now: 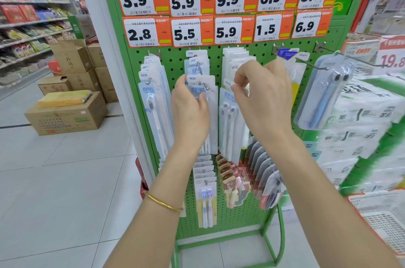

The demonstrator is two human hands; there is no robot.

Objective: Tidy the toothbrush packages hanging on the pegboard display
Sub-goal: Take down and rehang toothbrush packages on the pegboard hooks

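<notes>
A green pegboard [175,66] carries rows of toothbrush packages on hooks. My left hand [189,112] grips the front package [210,101] of the second column, a clear pack with a blue header, hanging at the tip of its hook. My right hand [260,97] pinches the top of the front package [228,118] in the third column, which holds two grey-headed brushes. A first column of white packs [153,101] hangs at the left. A blue brush pack [324,97] hangs tilted on a long hook at the right.
Price tags [219,16] cover the board's top. Lower hooks hold smaller packs [206,191] and red-brown packs [236,182]. Cardboard boxes [68,114] stand on the tiled floor at left, by stocked shelves. Wrapped paper goods [361,136] and a white basket [381,219] crowd the right.
</notes>
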